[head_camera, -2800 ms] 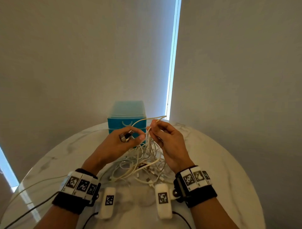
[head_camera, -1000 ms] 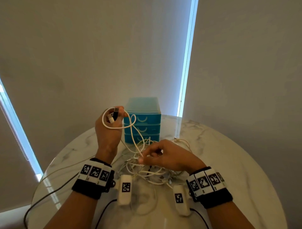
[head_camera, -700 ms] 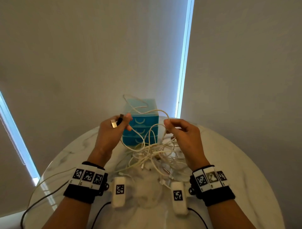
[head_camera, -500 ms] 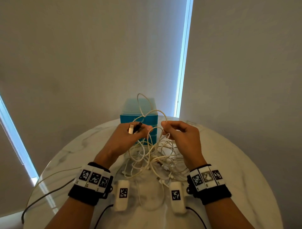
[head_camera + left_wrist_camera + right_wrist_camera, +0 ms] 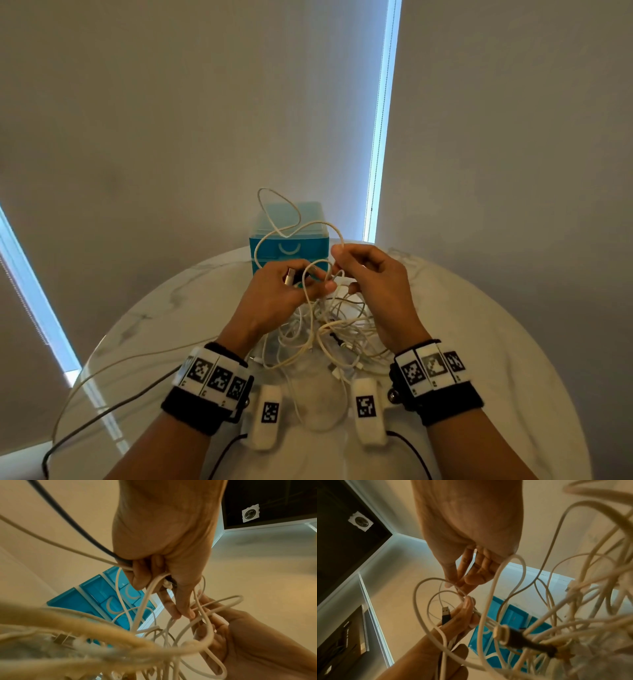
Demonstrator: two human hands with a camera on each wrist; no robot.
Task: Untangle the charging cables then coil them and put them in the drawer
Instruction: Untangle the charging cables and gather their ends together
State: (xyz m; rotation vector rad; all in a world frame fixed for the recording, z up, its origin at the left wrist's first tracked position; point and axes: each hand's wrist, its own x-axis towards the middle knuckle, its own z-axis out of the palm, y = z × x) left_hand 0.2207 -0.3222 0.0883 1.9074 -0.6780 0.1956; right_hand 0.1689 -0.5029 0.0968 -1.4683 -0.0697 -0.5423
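Note:
A tangle of white charging cables (image 5: 329, 332) lies on the round marble table (image 5: 479, 342), partly lifted between my hands. My left hand (image 5: 294, 284) grips a cable end with a black USB plug (image 5: 445, 614) and a white loop. Close beside it, my right hand (image 5: 352, 260) pinches a white cable loop (image 5: 291, 226) that arcs up in front of the blue drawer box (image 5: 287, 219). In the left wrist view the left hand (image 5: 171, 588) curls round white strands, with the drawer fronts (image 5: 109, 601) behind. In the right wrist view the right hand (image 5: 462, 582) pinches the strand.
The blue drawer box stands at the table's far edge, drawers closed. Black and white wires (image 5: 102, 387) run off the table's left side from the wrist units. Grey walls with bright window strips (image 5: 383, 120) stand behind. A dark cable end (image 5: 522, 639) hangs in the tangle.
Both hands have stayed raised over the tangle and drawn closer together. The loop held by the right hand now arcs higher in front of the drawer box.

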